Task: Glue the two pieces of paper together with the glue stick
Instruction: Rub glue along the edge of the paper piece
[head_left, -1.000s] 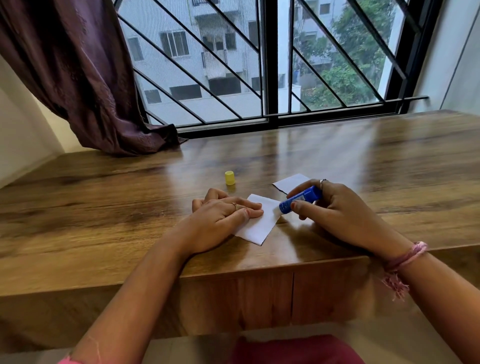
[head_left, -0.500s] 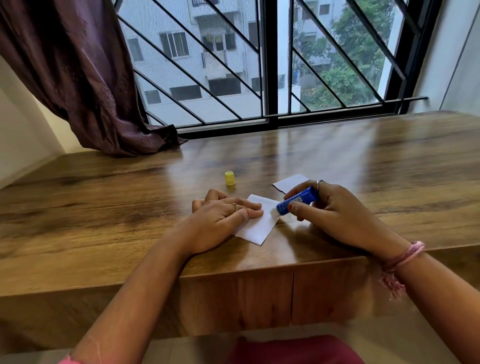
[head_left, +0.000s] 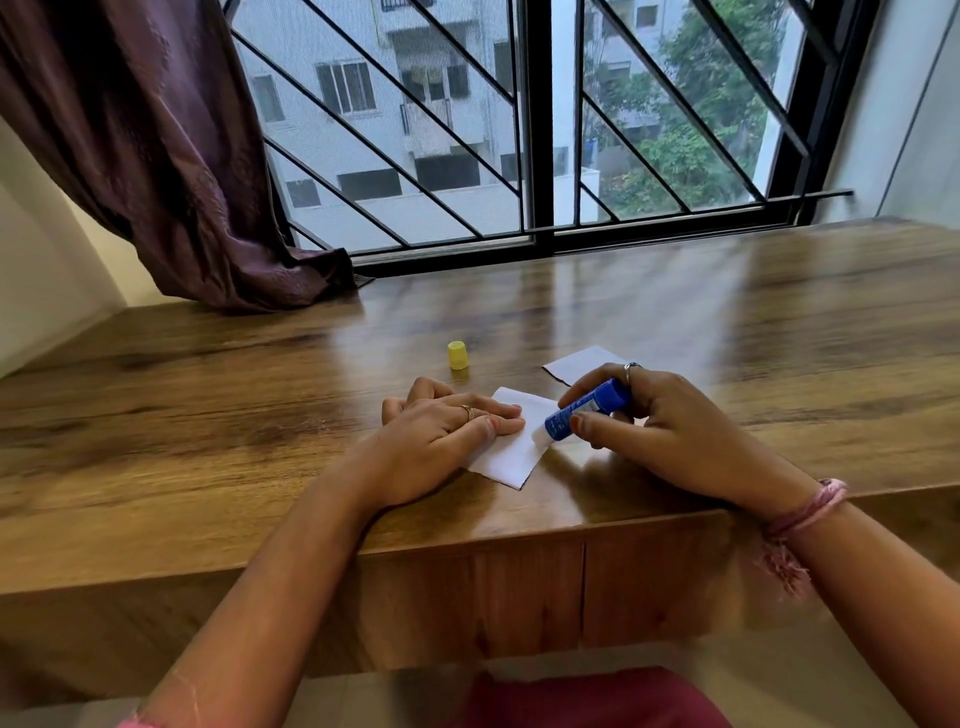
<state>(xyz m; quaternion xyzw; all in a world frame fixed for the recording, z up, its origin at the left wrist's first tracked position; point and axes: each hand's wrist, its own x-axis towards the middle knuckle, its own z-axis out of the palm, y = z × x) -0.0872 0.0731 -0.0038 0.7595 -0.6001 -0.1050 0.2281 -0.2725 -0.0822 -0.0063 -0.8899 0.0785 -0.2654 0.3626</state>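
A white piece of paper (head_left: 511, 453) lies on the wooden table (head_left: 208, 415) near the front edge. My left hand (head_left: 441, 441) rests flat on its left part, pressing it down. My right hand (head_left: 660, 431) grips a blue glue stick (head_left: 584, 409), tilted down to the left, with its white tip touching the paper's right edge. A second white piece of paper (head_left: 582, 362) lies just behind my right hand, partly hidden by my fingers. The glue stick's yellow cap (head_left: 457, 355) stands on the table behind my left hand.
A barred window (head_left: 519, 130) runs along the table's far edge. A dark purple curtain (head_left: 156, 156) hangs at the back left and touches the tabletop. Walls close in on both sides. The table's front edge is right under my wrists.
My right hand has slid the glue stick left and slightly down, so its tip now touches the paper's right edge. My left hand has stayed in place on the paper.
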